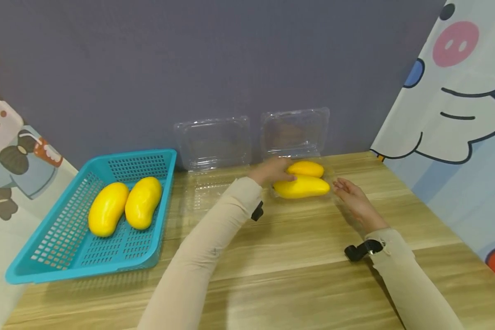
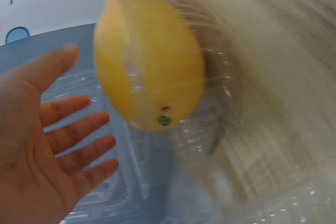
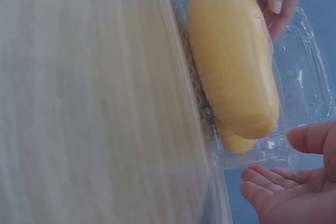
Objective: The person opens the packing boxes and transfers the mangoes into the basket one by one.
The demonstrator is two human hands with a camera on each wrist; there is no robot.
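Two yellow mangoes lie side by side in a clear plastic clamshell box; the nearer mango (image 1: 301,187) is in front of the farther mango (image 1: 306,168). The box's raised lid (image 1: 294,130) stands against the back wall. My left hand (image 1: 272,169) is at the left end of the mangoes, and in the left wrist view its fingers (image 2: 79,135) are spread, with nothing between them and the thumb. At the box's right end, my right hand (image 1: 356,199) has its palm turned up and thumb apart, holding nothing, as the right wrist view shows.
On the left, a turquoise basket (image 1: 148,263) holds a mango (image 1: 108,209) and another mango (image 1: 143,203). Between basket and left hand stands a second clear clamshell box (image 1: 214,142) with its lid up. A grey wall (image 1: 214,59) bounds the wooden table (image 1: 297,270) at the back.
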